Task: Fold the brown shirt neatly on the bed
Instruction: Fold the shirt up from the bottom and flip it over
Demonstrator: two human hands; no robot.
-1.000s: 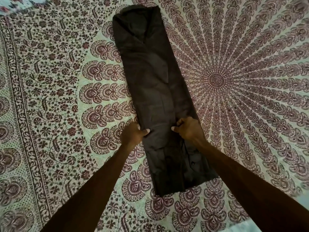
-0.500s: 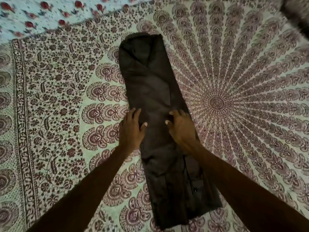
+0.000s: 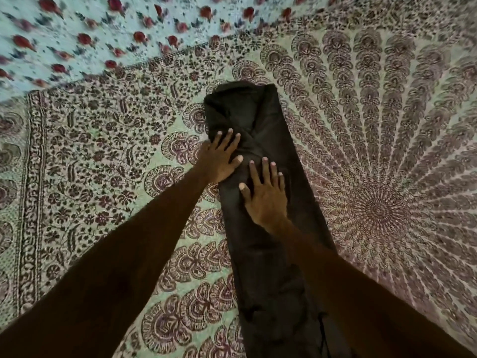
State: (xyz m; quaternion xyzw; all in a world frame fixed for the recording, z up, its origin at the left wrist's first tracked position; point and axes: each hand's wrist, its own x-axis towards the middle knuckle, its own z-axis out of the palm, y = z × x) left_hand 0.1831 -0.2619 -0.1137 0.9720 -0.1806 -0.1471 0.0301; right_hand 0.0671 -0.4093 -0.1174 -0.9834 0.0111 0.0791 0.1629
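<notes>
Our left hand (image 3: 219, 161) lay flat, fingers straight, on the left edge of the brown shirt (image 3: 255, 259), close to its far end. Our right hand (image 3: 265, 200) pressed flat with fingers spread, a little nearer to us and in the middle of the cloth. Neither hand gripped anything.

We saw the shirt as a long narrow strip on the patterned bedspread (image 3: 103, 156). Its long axis ran away from us and leaned slightly left at the far end. Its near end passed under our right forearm and out of the bottom of the view.

We judged that the next fold had to go across that axis, end to end. The left hand was nearer the far end; the near end lay behind both hands, toward our body.
</notes>
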